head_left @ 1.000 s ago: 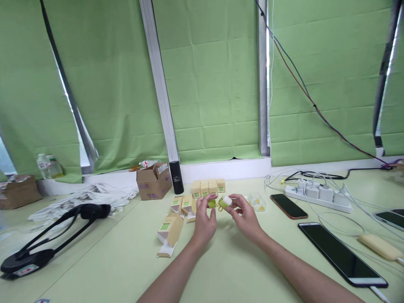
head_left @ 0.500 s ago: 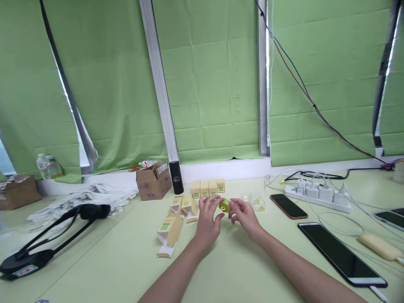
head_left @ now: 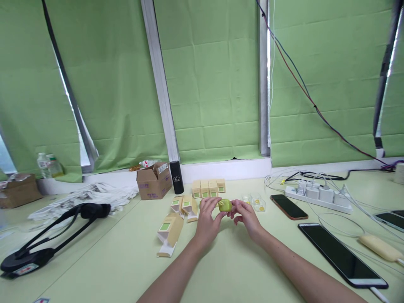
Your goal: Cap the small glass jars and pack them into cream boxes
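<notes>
A small green rounded object (head_left: 225,205) is held up over the table between both hands. My left hand (head_left: 208,219) grips its left side with fingers and thumb. On the other side, the fingertips of my right hand (head_left: 246,216) are pinched together at its right edge. Open beige boxes with green labels (head_left: 170,229) lie left of my left hand, two smaller ones (head_left: 188,205) just behind. Several closed beige boxes (head_left: 205,188) stand in a row behind the hands. A clear plastic tray (head_left: 258,203) with yellow spots sits behind my right hand.
A cardboard box (head_left: 154,182) and black cylinder (head_left: 176,177) stand at the back. White material (head_left: 91,200) and a black headset (head_left: 53,240) lie left. To the right are phones (head_left: 288,206), a larger phone (head_left: 341,252), a power strip (head_left: 318,198), cables and a cream device (head_left: 380,247).
The green object has been turned between the fingers, and a different side of it faces the camera. Both hands have shifted only slightly.
</notes>
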### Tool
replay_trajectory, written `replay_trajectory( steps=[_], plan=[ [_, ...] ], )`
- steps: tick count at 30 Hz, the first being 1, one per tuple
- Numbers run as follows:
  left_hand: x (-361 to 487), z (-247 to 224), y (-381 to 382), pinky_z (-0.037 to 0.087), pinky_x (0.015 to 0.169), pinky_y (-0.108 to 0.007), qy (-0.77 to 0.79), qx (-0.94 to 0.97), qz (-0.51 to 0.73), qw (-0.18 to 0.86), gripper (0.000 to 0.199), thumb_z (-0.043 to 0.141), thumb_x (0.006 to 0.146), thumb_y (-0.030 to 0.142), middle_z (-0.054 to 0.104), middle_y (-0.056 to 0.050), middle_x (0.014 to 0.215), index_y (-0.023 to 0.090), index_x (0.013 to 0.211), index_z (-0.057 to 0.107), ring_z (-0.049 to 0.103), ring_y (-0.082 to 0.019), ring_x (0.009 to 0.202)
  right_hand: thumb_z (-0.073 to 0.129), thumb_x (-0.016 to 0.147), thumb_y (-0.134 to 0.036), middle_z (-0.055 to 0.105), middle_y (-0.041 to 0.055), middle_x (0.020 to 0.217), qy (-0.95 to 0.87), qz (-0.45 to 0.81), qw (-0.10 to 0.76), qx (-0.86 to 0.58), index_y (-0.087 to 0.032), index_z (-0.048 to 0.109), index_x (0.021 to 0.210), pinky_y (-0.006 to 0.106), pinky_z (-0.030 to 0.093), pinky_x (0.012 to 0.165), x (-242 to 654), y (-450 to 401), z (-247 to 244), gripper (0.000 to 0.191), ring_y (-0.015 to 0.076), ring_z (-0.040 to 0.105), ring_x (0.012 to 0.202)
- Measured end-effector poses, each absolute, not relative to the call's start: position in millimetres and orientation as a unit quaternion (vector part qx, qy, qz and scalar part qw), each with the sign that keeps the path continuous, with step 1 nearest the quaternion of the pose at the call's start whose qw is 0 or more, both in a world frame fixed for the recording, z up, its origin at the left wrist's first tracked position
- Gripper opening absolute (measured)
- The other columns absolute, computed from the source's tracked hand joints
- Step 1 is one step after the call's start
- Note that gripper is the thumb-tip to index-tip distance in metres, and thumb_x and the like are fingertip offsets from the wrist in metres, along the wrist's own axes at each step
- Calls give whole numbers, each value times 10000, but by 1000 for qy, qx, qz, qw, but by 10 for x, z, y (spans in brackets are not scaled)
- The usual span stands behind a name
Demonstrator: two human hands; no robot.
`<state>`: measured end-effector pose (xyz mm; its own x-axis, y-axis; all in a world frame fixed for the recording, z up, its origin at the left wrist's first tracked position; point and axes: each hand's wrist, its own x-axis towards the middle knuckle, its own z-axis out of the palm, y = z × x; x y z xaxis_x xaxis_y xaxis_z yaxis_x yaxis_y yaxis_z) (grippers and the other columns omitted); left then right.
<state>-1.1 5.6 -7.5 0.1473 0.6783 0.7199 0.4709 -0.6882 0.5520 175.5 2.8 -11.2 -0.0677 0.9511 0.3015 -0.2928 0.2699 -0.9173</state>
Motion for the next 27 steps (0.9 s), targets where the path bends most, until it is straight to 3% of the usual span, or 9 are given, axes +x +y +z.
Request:
replay_trajectory(
  steps=[7,11,14,18,22,27],
  plan=[
    [28,-41,84,514,911,-387,402,677,569,239,349,722,846,348,690,-115,1178,217,1169,735,634,-253,1072,622,803,-715,671,56,694,-543,498,590,-329,-167,694,943,261,408,503,1780,81,-119,570,189,585,643],
    [18,1,132,521,888,-379,404,627,591,307,442,759,802,468,736,-138,1143,162,1120,756,664,-274,1054,564,887,-526,678,43,692,-615,325,567,-441,-184,704,976,301,429,580,1879,143,-101,380,204,599,656],
    [1,26,172,539,816,-366,406,595,597,354,536,780,744,557,764,-137,1076,134,1074,767,685,-279,988,577,885,-272,734,52,838,-658,92,463,-587,-236,725,993,324,419,681,2039,164,-55,187,230,638,798],
    [-23,31,206,552,728,-333,415,559,603,388,587,795,687,617,772,-133,1045,130,1014,778,692,-262,922,569,864,-122,718,140,1003,-680,-117,299,-659,-189,740,974,358,385,762,2268,180,9,214,290,606,1019],
    [-43,8,224,546,719,-314,416,545,608,401,570,783,701,627,771,-119,1007,137,992,783,690,-248,912,599,795,-84,688,204,1018,-666,-173,196,-698,-134,759,893,414,337,839,2452,231,19,194,330,578,1030],
    [-50,-19,250,539,713,-309,418,539,609,404,579,794,690,629,768,-118,986,137,994,787,682,-243,908,581,804,-70,692,224,1005,-667,-162,158,-709,-114,777,905,440,293,877,2549,275,-3,225,354,567,1058]
  ],
)
